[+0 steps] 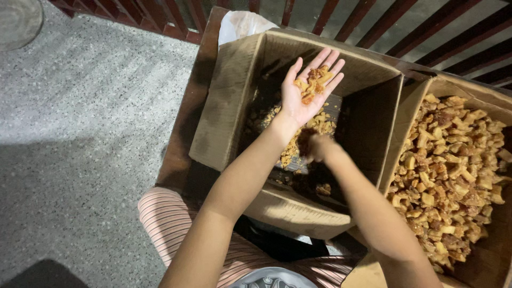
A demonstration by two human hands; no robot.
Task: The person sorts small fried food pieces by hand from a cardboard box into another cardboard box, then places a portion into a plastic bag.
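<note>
From the head camera, the left hand point(308, 89) lies flat and open, palm up, above the nearly empty cardboard box point(224, 101), with a small heap of golden crumbly pieces point(313, 81) resting on its palm and fingers. The right hand point(314, 146) reaches down inside the same box, blurred, so I cannot tell whether it is closed. More loose pieces point(314, 128) lie on the box's bottom. Just right of this box stands a second box point(450, 88), full of the same pieces.

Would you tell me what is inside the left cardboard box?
Inside the left cardboard box lie scattered golden-brown pieces on a dark bottom. The left hand, palm up, holds some; the right hand reaches in. The arms hide part of the bottom.
</note>
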